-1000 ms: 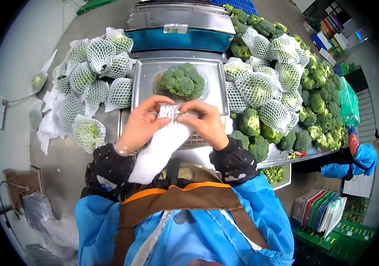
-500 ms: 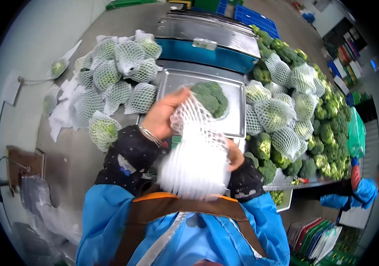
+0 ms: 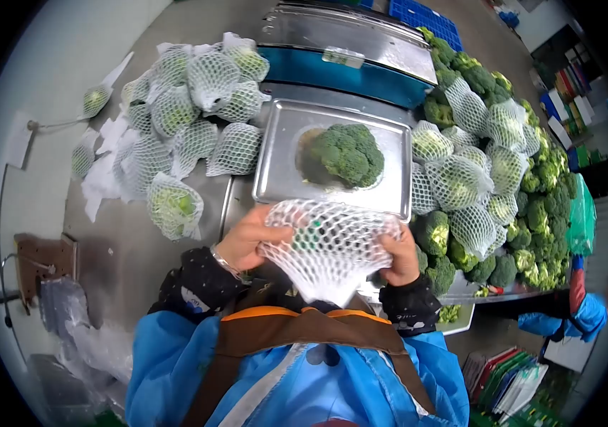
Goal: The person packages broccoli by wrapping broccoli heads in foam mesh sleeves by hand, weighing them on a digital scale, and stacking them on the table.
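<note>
Both my hands hold a white foam net sleeve (image 3: 329, 249), stretched wide between them just below the scale tray. My left hand (image 3: 250, 238) grips its left edge and my right hand (image 3: 400, 255) grips its right edge. A bare head of broccoli (image 3: 346, 155) lies on the steel scale tray (image 3: 282, 181), a short way beyond the net and not touched by either hand.
Netted broccoli heads are heaped at the left (image 3: 176, 121) and at the right of the scale (image 3: 460, 171). Bare broccoli is piled along the far right (image 3: 538, 206). The blue scale body (image 3: 339, 71) stands behind the tray. Another person in blue (image 3: 574, 313) works at the lower right.
The net sleeve, folded narrow between my fingers a second ago, was lifted toward the broccoli, then drawn back and pulled wide open. The camera view has shifted.
</note>
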The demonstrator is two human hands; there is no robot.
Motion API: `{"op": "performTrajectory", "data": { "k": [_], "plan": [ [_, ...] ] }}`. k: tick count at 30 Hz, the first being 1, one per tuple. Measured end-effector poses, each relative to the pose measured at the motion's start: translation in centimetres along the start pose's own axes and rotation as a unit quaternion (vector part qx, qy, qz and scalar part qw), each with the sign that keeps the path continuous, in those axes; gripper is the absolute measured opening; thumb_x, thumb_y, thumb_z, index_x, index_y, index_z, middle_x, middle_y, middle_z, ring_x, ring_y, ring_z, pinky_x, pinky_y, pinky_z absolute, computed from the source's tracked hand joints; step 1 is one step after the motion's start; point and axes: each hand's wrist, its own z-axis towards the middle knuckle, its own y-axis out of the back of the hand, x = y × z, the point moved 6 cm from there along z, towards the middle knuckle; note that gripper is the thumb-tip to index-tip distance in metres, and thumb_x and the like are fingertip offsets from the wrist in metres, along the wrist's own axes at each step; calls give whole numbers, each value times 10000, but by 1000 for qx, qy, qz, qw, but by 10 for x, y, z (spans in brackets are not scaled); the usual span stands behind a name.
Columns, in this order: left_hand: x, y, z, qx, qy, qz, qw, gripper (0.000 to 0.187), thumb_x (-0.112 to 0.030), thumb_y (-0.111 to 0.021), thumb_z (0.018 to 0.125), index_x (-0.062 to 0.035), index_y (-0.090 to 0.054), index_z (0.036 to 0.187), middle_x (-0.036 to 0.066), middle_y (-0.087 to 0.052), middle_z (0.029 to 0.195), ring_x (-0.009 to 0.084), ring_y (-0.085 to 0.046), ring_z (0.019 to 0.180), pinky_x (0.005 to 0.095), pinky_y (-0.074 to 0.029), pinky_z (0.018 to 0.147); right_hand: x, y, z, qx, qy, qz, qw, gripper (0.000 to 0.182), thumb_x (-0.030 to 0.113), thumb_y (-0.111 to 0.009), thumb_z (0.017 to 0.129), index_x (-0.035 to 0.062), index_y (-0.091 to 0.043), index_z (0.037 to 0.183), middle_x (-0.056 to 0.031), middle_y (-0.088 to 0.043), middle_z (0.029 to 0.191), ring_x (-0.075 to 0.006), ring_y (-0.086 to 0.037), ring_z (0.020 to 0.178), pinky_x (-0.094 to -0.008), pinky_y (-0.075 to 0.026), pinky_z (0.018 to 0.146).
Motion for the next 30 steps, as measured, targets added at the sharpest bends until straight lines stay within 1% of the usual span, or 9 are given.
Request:
{"op": "performTrajectory", "data": {
  "k": [4,7,11,13,16,18,19,24,30],
  "plan": [
    [-24,36,32,-185,-168,379,891,404,126,-443,727,51,-551,1109,116,-644,971,124,-626,823,234,-509,708,10,30,-5,-168,313,-474,806,219,-53,-622,703,28,-435,783,12,-425,690,-59,-373,629,-196,-346,563],
    [-53,38,83,-184,-247,355,883,470,15,-469,670,-12,-459,1139,58,-621,769,81,-554,651,224,-425,535,40,13,15,-255,353,-556,708,381,-28,-585,738,17,-432,1084,-134,-527,683,-226,-532,564,-300,-407,556],
    [-83,53,153,-298,-212,611,702,311,-134,-527,703,-52,-489,1000,200,-559,659,386,-546,633,438,-410,596,42,56,92,-254,226,-597,726,373,183,-453,865,31,-404,1202,-219,-584,714,-347,-584,628,-379,-433,582],
    [-56,110,213,-75,-310,805,501,185,-127,-500,760,-60,-545,927,249,-567,721,433,-544,706,479,-407,624,27,81,123,-237,194,-528,792,341,229,-407,894,-10,-484,1124,-178,-573,683,-300,-555,602,-369,-426,568],
    [-62,72,182,-50,-244,775,581,251,-250,-480,833,-40,-583,924,231,-586,881,353,-551,858,409,-423,757,48,55,94,-209,199,-568,771,309,185,-437,890,-60,-532,1053,-93,-545,667,-170,-488,546,-292,-414,537],
    [-75,-1,124,4,-112,532,839,313,-165,-461,819,67,-572,998,178,-622,907,191,-561,842,318,-430,747,57,20,46,-109,282,-568,765,270,176,-459,874,-54,-587,931,-125,-591,683,-192,-548,561,-300,-424,527],
    [-65,9,108,15,-46,559,828,296,-143,-467,811,60,-582,992,155,-632,880,181,-566,818,313,-436,722,61,-2,26,-60,227,-433,870,245,157,-468,861,-46,-604,883,-146,-613,708,-217,-581,583,-308,-433,534],
    [7,-32,45,109,125,165,972,636,-370,-491,797,72,-427,1250,198,-505,1225,245,-527,1102,358,-389,968,52,-58,-26,165,185,-540,805,200,150,-518,868,6,-610,971,-159,-596,738,-254,-578,602,-323,-446,579],
    [50,-4,23,153,156,-120,968,471,-199,-404,806,71,-496,1181,227,-554,1155,299,-600,988,383,-457,917,45,-33,-20,-116,19,-8,993,308,216,-461,935,-63,-591,941,-88,-645,814,-106,-605,686,-249,-495,636]
  ]
}}
